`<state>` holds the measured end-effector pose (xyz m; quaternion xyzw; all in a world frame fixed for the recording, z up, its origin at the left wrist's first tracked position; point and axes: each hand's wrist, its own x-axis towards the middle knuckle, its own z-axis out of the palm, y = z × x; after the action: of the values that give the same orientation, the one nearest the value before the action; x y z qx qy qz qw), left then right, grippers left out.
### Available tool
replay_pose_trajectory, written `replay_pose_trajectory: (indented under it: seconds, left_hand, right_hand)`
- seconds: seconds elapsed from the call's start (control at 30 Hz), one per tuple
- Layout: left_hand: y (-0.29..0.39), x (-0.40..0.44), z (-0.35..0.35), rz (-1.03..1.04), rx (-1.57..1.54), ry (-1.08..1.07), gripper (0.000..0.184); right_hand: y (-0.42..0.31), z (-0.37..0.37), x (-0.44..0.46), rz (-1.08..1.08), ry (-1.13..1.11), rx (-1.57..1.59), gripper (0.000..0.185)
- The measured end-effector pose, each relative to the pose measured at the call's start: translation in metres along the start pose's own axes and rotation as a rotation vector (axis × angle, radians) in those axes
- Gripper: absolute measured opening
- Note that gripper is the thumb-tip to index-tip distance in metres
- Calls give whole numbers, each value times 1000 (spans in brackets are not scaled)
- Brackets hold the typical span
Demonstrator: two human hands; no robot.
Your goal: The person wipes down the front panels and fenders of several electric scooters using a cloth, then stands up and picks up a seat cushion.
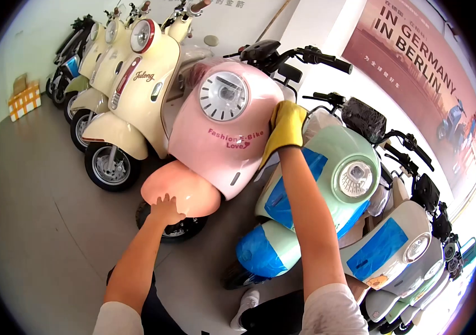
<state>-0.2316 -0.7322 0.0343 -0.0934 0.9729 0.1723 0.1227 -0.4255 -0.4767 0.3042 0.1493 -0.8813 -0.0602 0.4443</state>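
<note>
My left hand (166, 211) lies with its fingers spread on the glossy pink front fender (185, 187) of a scooter. This pink scooter (224, 125) has a round headlight (224, 96) and the lettering "Fashion E-Bike Love" on its front panel. At that panel's right edge, my right hand is wrapped in a yellow cloth (290, 124) with a dark border, and the cloth touches the pink bodywork. The cloth hides the fingers of my right hand. Below the fender, the front wheel (185, 228) shows only in part.
Cream scooters (143, 84) stand in a row to the left. Close on the right is a mint-green scooter (333, 184) with blue film, then a white one (391, 240) and several more. A taped carton (24, 103) sits by the wall. My shoe (246, 307) is on the grey floor.
</note>
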Motion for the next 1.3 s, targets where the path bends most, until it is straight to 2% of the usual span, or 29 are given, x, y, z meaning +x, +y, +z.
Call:
replay_pose_trajectory:
  seconds: [0.13, 0.2, 0.37, 0.4, 0.53, 0.67, 0.8, 1.0, 1.07, 1.1, 1.27, 1.3]
  left_hand:
    - [10, 15, 1, -7, -74, -51, 95]
    - [15, 20, -1, -15, -62, -3, 91]
    - [21, 26, -9, -42, -62, -47, 89]
    - [21, 26, -8, -51, -68, -53, 89]
    - [16, 24, -4, -28, -36, -28, 87]
    - [17, 22, -2, -17, -13, -3, 83]
    - [25, 24, -1, -37, -21, 2, 81]
    - [23, 23, 0, -37, -37, -1, 84]
    - [17, 21, 0, -23, -57, -5, 84]
    - [13, 20, 0, -11, -66, -6, 84]
    - [-9, 15, 7, -1, -92, 44, 88]
    - [-15, 15, 9, -9, -88, 81, 89]
  right_hand:
    - [-1, 55, 49, -93, 118, 97, 22]
    - [-2, 89, 74, -147, 147, 129, 32]
    - [-7, 171, 141, -248, 212, 140, 59]
    - [-13, 176, 154, -254, 198, 176, 58]
    - [-45, 123, 187, -277, -77, 502, 56]
    - [-67, 102, 201, -255, -396, 832, 54]
    - [-68, 91, 207, -222, -511, 974, 52]
    - [-37, 68, 176, -239, -337, 795, 53]
    - [-34, 62, 153, -63, -145, 694, 55]
    - [-33, 56, 140, -3, -121, 761, 53]
    - [-27, 55, 94, 62, 59, 764, 49]
    - [-24, 68, 88, 35, 163, 715, 46]
